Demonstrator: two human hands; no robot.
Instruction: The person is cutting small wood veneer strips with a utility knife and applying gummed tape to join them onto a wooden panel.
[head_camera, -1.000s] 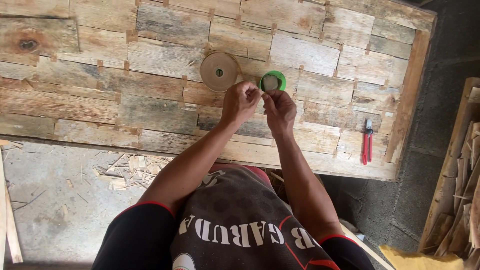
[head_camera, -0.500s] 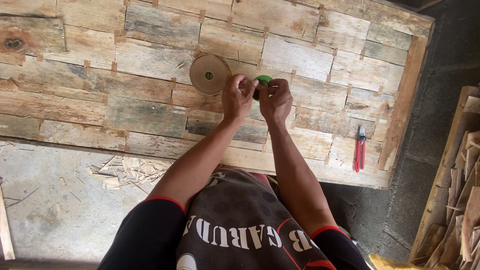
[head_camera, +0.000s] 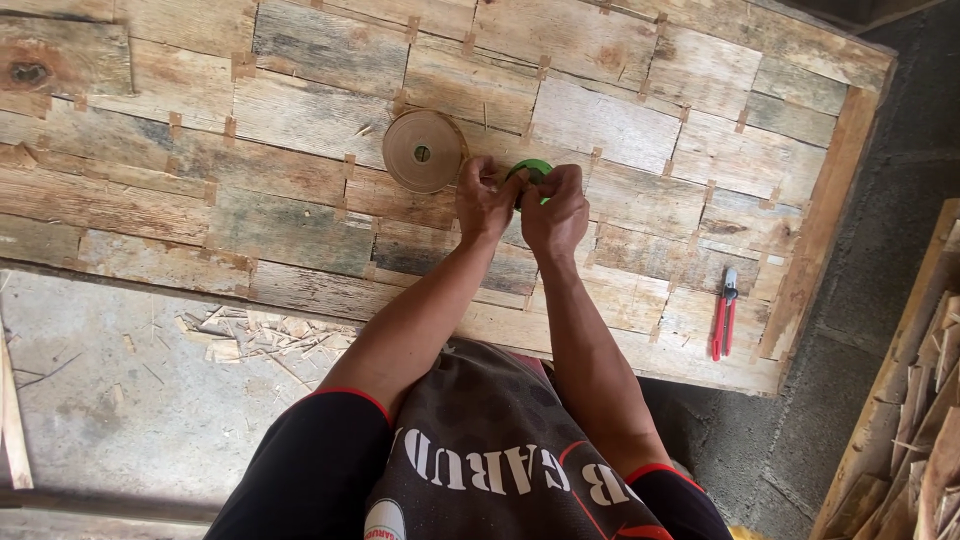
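Observation:
Both my hands meet over a patchwork panel of weathered wood pieces (head_camera: 300, 215). My right hand (head_camera: 556, 212) grips a small green roll (head_camera: 530, 170), mostly covered by my fingers. My left hand (head_camera: 485, 198) pinches at the same green roll from its left side. Just left of my hands a large flat roll of brown paper tape (head_camera: 424, 151) lies on the panel.
Red-handled pliers (head_camera: 724, 316) lie near the panel's right edge. Wood chips (head_camera: 260, 335) are scattered on the concrete floor below the panel. Stacked wood strips (head_camera: 925, 420) stand at the right. A thin batten (head_camera: 12, 410) lies at the far left.
The green roll was plainly visible between my fingers a second ago; now my hands have closed around it and hide most of it. The view has shifted slightly.

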